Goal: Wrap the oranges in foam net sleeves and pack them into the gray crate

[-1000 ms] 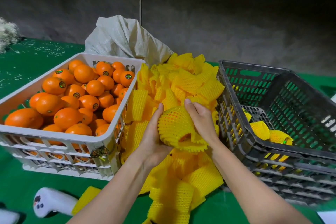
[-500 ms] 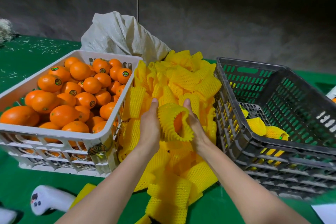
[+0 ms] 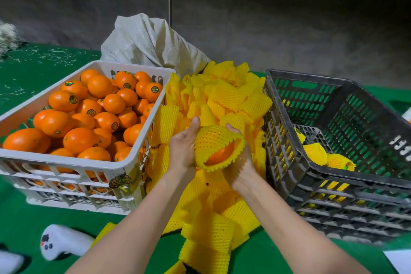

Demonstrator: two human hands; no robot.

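Between my two hands sits an orange (image 3: 220, 154) partly covered by a yellow foam net sleeve (image 3: 213, 140); its bare orange skin shows at the sleeve's open lower end. My left hand (image 3: 183, 148) grips the sleeved orange from the left, thumb up. My right hand (image 3: 241, 162) cups it from the right and below. A heap of loose yellow sleeves (image 3: 222, 100) lies under and behind my hands. The white crate (image 3: 73, 162) at left is full of bare oranges (image 3: 100, 104). The gray crate (image 3: 333, 176) at right holds a few sleeved oranges (image 3: 327, 158).
A white woven sack (image 3: 151, 44) slumps behind the sleeve heap. A white handheld controller (image 3: 60, 242) lies on the green table cover (image 3: 26, 218) at the front left. More sleeves (image 3: 206, 249) spill toward the table's front edge. A dark wall stands behind.
The sleeve has been drawn further over the orange and the bundle turned, so its open end now faces down toward me. Both hands stayed on it.
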